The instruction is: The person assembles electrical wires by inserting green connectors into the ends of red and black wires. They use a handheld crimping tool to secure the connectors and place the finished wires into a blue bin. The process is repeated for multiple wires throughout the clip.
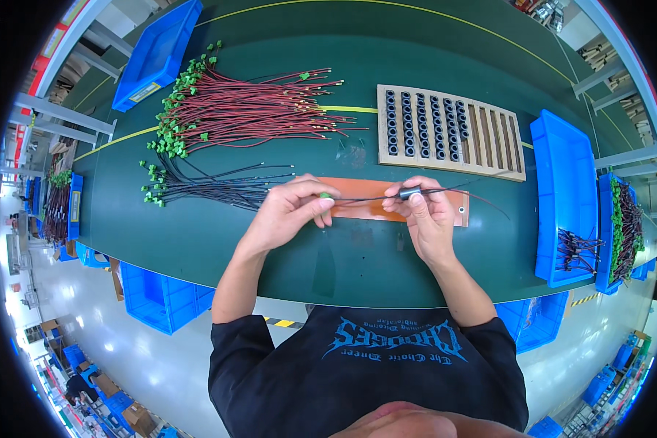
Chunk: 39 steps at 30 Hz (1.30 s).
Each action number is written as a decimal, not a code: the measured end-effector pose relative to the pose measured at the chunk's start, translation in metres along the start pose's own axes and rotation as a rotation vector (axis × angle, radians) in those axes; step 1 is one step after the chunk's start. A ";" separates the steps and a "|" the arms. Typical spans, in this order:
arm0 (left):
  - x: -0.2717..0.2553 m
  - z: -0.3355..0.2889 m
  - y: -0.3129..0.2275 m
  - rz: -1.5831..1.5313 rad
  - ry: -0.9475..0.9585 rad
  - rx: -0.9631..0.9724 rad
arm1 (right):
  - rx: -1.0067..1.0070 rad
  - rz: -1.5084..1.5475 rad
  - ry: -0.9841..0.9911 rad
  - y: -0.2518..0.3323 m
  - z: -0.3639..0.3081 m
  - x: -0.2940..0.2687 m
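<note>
My left hand (299,206) pinches a small green connector (325,196) at the end of a dark wire pair (365,199). The wires run across to my right hand (429,219), whose fingers and thumb grip a short black ferrite ring (409,193). The wires appear to pass through the ring, and their loose ends, one black and one red, trail off to the right. Both hands are above an orange board (376,210) on the green table. Left of my left hand lies a bundle of black wires (219,186) with green connectors.
Beyond the hands lies a large bundle of red wires (263,109) with green connectors. A wooden rack (515,139) holds rows of black rings. At the right stands a blue bin (551,168) with some wires in it; another blue bin (157,51) is at the far left.
</note>
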<state>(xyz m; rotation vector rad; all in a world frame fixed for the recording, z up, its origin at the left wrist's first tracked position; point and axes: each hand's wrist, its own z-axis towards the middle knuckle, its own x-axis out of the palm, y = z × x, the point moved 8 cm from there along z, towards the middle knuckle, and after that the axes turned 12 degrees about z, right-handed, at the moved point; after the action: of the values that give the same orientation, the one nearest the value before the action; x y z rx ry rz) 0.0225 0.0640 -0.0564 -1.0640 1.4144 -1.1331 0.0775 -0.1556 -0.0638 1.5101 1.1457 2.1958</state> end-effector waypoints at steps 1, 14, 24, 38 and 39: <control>-0.006 0.000 0.000 0.022 -0.028 0.007 | -0.035 -0.068 0.043 0.000 0.002 0.002; -0.028 0.002 0.033 0.151 -0.252 -0.032 | 0.065 -0.164 -0.036 -0.035 0.003 -0.002; -0.020 0.007 0.029 0.352 -0.307 -0.037 | 0.035 -0.185 -0.100 -0.039 0.001 -0.017; -0.030 0.003 0.031 0.103 -0.129 -0.053 | 0.070 -0.192 -0.088 -0.044 0.002 -0.018; -0.030 0.002 0.032 0.113 -0.119 -0.066 | 0.063 -0.201 -0.079 -0.044 0.002 -0.018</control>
<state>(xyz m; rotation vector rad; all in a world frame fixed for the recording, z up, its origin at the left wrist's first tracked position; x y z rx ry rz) 0.0267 0.0983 -0.0834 -1.0661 1.4074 -0.9323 0.0771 -0.1358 -0.1074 1.4231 1.2919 1.9686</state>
